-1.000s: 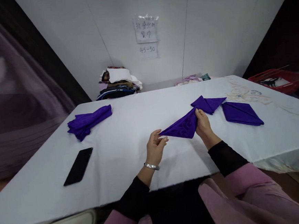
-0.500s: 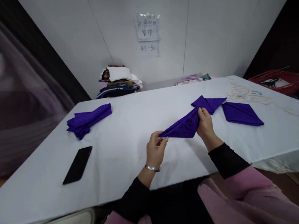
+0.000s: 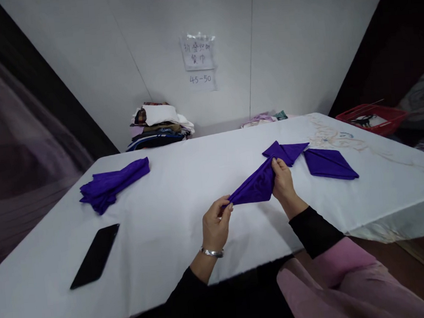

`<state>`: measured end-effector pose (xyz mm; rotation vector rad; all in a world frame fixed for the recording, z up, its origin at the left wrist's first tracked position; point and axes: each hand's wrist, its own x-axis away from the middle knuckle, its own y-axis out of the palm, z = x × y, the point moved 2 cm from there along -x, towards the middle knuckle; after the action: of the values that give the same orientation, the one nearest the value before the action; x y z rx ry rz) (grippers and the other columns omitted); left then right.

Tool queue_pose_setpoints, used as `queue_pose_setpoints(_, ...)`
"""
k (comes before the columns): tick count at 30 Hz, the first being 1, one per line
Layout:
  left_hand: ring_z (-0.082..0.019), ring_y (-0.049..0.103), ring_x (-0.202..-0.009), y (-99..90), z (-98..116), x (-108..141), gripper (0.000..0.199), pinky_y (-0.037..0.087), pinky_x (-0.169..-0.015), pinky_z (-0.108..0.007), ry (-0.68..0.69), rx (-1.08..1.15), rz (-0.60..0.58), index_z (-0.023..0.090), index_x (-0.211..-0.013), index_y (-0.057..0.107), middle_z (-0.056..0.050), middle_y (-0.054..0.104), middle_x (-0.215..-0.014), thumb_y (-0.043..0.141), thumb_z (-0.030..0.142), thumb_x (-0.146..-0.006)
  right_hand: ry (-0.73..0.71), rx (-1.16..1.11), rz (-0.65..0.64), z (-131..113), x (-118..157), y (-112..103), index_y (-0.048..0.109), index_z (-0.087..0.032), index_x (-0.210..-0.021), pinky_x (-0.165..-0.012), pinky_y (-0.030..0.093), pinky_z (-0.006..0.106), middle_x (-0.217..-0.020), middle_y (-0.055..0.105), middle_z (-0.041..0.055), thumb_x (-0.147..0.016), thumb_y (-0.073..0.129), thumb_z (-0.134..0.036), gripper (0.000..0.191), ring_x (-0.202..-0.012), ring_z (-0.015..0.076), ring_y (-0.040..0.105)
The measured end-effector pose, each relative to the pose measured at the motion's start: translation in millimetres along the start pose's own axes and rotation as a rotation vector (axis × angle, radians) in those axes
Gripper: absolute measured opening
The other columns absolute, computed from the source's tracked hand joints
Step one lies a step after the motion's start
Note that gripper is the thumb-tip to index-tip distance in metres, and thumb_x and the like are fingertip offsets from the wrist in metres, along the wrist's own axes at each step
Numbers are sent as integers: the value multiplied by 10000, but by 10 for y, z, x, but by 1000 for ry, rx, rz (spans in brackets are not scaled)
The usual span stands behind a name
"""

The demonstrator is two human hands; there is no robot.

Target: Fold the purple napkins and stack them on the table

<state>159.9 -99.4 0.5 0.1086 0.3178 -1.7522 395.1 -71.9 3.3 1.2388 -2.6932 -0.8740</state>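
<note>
A folded purple cloth (image 3: 255,185) is stretched between my two hands over the white-covered table (image 3: 177,181). My left hand (image 3: 216,223) pinches its narrow pointed end. The wider upper end is gripped by my right hand (image 3: 282,179), thumb and fingers closed on it. Just behind that hand lies a folded purple cloth (image 3: 288,153) with pointed ends. Further right, a second folded purple cloth (image 3: 330,163) lies flat, shaped like a kite. A loosely bunched pile of purple cloth (image 3: 114,184) rests at the left of the table.
A black phone-like slab (image 3: 95,256) lies at the front left. Stacked clothes (image 3: 160,126) and a smaller cloth pile (image 3: 262,119) stand at the back edge. Beyond the right rear edge is a red basket (image 3: 385,121). Paper signs (image 3: 199,62) hang on the wall.
The view has shifted, so the table's contents appear further left and slightly lower. Both hands keep their hold on the purple cloth, which is in nearly the same pose.
</note>
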Motion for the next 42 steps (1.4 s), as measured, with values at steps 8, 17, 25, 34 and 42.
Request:
queue_pose_setpoints(8, -163, 643, -716, -13, -137, -79, 246, 499, -617, -275, -102, -36, -60, 208, -869, 598, -50, 668, -1006, 605, 421, -746, 25, 36, -47, -48, 26, 52, 528, -228, -767, -540, 385, 233, -634, 481, -67, -714, 640, -443, 248, -544, 93, 431)
queue_pose_setpoints(17, -182, 620, -676, -99, -228, -256, 358, 498, -674, -307, -199, -79, -93, 180, -710, 645, -22, 669, -717, 666, 529, -631, 4, 67, -83, -110, 10, 75, 564, -228, -761, -563, 374, 247, -668, 513, -40, -724, 629, -423, 209, -582, 117, 436)
queue_pose_setpoints(25, -145, 552, -660, -35, -125, -275, 331, 459, -630, -259, -198, 10, -30, 175, -714, 621, 4, 604, -662, 727, 460, -582, -19, 37, -42, -236, 32, 0, 567, -224, -785, -583, 391, 240, -698, 525, -39, -711, 651, -413, 220, -608, 115, 451)
queue_pose_setpoints(34, -132, 539, -664, 12, -109, -217, 410, 489, -651, -289, -250, 89, -313, 181, -991, 645, 10, 576, -730, 670, 414, -655, 4, 1, -67, -294, 60, 36, 581, -214, -768, -579, 394, 233, -680, 530, -48, -684, 689, -386, 220, -595, 105, 456)
queue_pose_setpoints(42, -152, 533, -662, -73, -83, -188, 251, 467, -624, -284, -88, -151, -313, 192, -772, 656, -3, 593, -696, 574, 425, -731, -16, 48, -107, -278, 130, 67, 588, -210, -754, -537, 383, 226, -655, 538, -46, -706, 670, -398, 211, -566, 104, 460)
